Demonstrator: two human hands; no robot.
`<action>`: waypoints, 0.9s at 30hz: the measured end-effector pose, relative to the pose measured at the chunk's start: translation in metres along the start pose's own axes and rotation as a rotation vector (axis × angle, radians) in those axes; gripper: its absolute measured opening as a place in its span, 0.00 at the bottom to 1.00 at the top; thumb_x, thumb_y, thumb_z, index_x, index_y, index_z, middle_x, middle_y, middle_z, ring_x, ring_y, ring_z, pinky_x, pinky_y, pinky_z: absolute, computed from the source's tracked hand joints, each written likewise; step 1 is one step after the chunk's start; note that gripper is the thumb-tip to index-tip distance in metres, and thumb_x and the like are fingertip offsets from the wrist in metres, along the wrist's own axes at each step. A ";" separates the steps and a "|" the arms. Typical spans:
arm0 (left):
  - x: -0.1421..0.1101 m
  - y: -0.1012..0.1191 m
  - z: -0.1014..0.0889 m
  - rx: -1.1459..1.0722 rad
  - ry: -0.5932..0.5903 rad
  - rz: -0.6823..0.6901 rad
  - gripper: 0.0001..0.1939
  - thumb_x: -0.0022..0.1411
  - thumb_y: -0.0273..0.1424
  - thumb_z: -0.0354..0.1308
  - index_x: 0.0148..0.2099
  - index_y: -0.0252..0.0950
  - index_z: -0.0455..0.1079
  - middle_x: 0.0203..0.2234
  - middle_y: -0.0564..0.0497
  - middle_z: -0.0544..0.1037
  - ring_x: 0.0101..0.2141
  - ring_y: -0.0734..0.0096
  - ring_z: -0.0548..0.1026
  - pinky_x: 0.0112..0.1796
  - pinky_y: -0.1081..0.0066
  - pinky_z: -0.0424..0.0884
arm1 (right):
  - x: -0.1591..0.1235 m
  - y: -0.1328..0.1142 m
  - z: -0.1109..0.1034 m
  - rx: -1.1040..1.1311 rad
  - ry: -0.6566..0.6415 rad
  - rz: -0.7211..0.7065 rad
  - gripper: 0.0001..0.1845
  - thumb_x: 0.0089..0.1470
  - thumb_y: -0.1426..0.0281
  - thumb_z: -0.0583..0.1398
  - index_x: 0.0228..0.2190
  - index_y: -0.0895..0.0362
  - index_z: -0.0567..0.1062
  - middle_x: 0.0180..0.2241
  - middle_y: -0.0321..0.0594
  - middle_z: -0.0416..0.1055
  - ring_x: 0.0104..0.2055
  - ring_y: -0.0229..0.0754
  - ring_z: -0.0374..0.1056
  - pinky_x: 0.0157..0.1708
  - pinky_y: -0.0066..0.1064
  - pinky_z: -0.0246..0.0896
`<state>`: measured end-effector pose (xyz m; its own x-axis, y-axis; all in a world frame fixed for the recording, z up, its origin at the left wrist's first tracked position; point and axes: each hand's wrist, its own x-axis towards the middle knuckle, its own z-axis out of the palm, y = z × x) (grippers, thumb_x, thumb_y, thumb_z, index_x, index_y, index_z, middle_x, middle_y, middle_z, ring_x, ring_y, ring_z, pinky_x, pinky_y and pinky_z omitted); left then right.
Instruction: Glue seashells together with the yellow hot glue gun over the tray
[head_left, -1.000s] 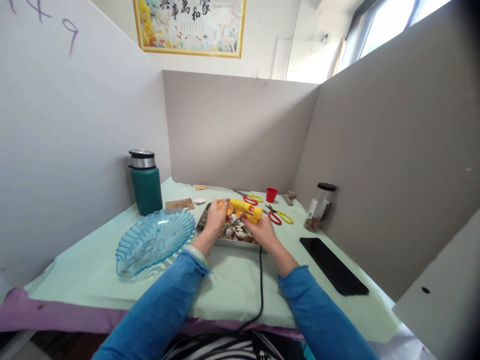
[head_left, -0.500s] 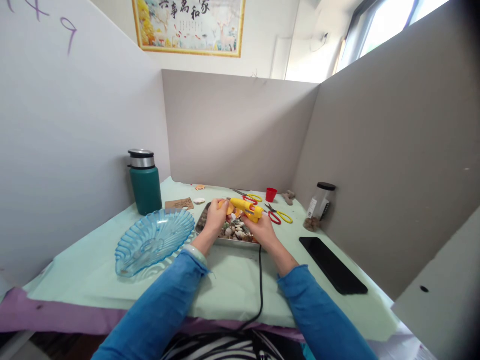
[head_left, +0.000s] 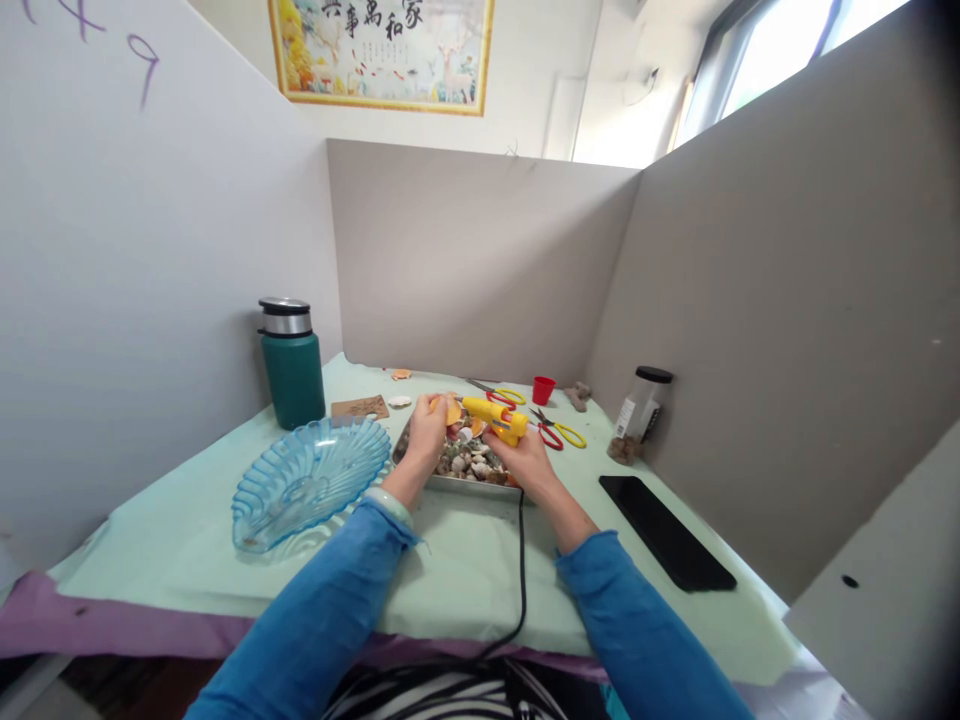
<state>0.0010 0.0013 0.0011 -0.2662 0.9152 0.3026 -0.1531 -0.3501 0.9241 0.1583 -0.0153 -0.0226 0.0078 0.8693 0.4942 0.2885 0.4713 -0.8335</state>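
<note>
My right hand (head_left: 519, 458) is closed around the handle of a yellow glue gun (head_left: 493, 415), whose nozzle points left. A black cord (head_left: 523, 570) runs from it down over the table's front edge. My left hand (head_left: 426, 432) pinches an orange seashell (head_left: 453, 411) close to the nozzle; whether the two touch I cannot tell. Both hands are above a metal tray (head_left: 472, 487) holding many small shells (head_left: 476, 462). The tray's left part is partly hidden by my left hand and wrist.
Left: a blue scalloped glass dish (head_left: 311, 485) and green bottle (head_left: 291, 380). Behind: brown card (head_left: 360, 408), white shell (head_left: 400, 402), orange shell piece (head_left: 402, 374). Right: scissors (head_left: 559, 430), more scissors (head_left: 504, 396), red cup (head_left: 543, 390), jar (head_left: 637, 415), black phone-like slab (head_left: 667, 532). Grey partitions surround the table.
My left hand has shifted slightly left and turned, bringing more of the orange shell into sight by the nozzle. The glue gun and right hand have hardly moved.
</note>
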 end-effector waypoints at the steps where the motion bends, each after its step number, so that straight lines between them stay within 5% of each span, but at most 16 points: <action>1: 0.000 0.000 0.000 -0.003 0.001 -0.003 0.04 0.65 0.31 0.51 0.41 0.36 0.61 0.20 0.57 0.69 0.16 0.75 0.66 0.19 0.75 0.63 | 0.000 -0.001 0.000 0.002 0.010 0.007 0.15 0.46 0.60 0.64 0.31 0.60 0.79 0.27 0.40 0.75 0.30 0.42 0.69 0.30 0.31 0.62; 8: -0.008 0.005 0.002 -0.014 -0.148 -0.055 0.04 0.62 0.29 0.53 0.40 0.35 0.62 0.21 0.56 0.71 0.16 0.76 0.67 0.18 0.75 0.63 | -0.002 -0.005 -0.003 0.141 0.115 0.065 0.21 0.46 0.54 0.66 0.32 0.60 0.78 0.22 0.35 0.70 0.21 0.36 0.62 0.23 0.28 0.58; 15: -0.018 0.002 0.007 0.021 -0.352 -0.052 0.10 0.59 0.33 0.59 0.39 0.36 0.62 0.22 0.56 0.71 0.17 0.75 0.69 0.19 0.74 0.67 | -0.001 -0.008 -0.001 0.296 0.173 0.102 0.18 0.43 0.60 0.67 0.33 0.60 0.76 0.18 0.30 0.65 0.18 0.33 0.58 0.19 0.26 0.55; 27: -0.020 0.003 0.010 0.033 -0.410 -0.093 0.17 0.53 0.38 0.66 0.39 0.32 0.69 0.27 0.51 0.74 0.24 0.73 0.72 0.21 0.75 0.70 | 0.001 -0.004 -0.001 0.268 0.222 0.087 0.15 0.44 0.63 0.65 0.33 0.59 0.77 0.19 0.31 0.67 0.20 0.34 0.60 0.22 0.26 0.57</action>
<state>0.0155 -0.0163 0.0001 0.1491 0.9487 0.2787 -0.1261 -0.2613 0.9570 0.1578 -0.0164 -0.0191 0.2375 0.8684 0.4353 0.0162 0.4446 -0.8956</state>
